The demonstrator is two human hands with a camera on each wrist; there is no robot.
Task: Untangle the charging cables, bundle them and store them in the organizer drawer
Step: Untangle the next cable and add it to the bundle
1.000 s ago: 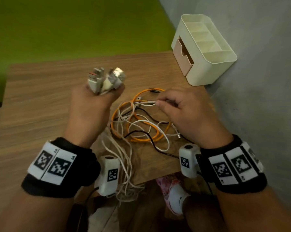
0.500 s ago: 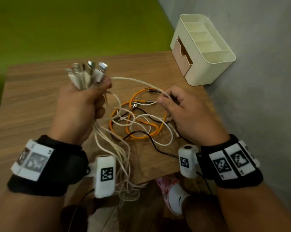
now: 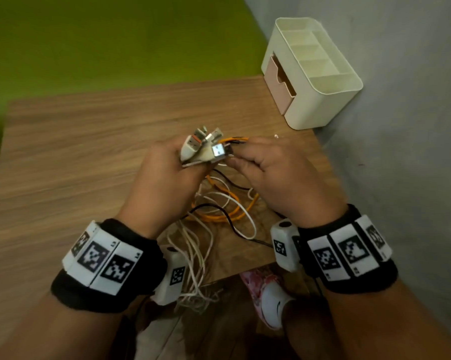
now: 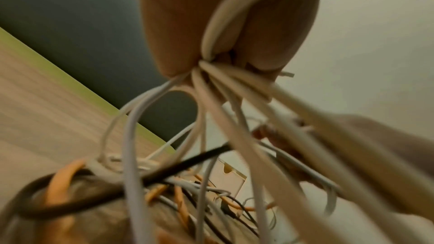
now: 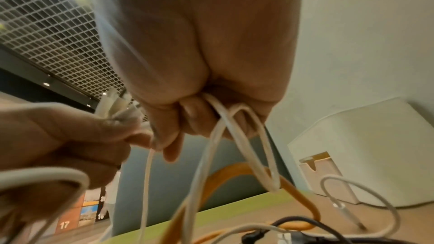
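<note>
My left hand (image 3: 167,178) grips a bunch of white cable plugs (image 3: 203,149) above the table, their white cords (image 3: 193,253) hanging down past my wrist; the left wrist view shows the cords (image 4: 211,88) squeezed between curled fingers. My right hand (image 3: 276,172) sits close beside it and holds a loop of white cable (image 5: 237,136) in curled fingers. Under both hands lies a tangle of orange cable (image 3: 227,214), black cable (image 3: 219,207) and white cable (image 3: 245,219). The cream organizer (image 3: 320,100) stands at the far right, its pink drawer (image 3: 279,81) partly open.
The wooden table (image 3: 89,152) stretches to my left. A grey wall (image 3: 401,126) runs along the right, right behind the organizer. A shoe (image 3: 268,300) shows below the table's near edge, where the white cords dangle.
My left hand has come down and to the right with the plugs. My right hand rose from the pile to meet it, and the two now sit together.
</note>
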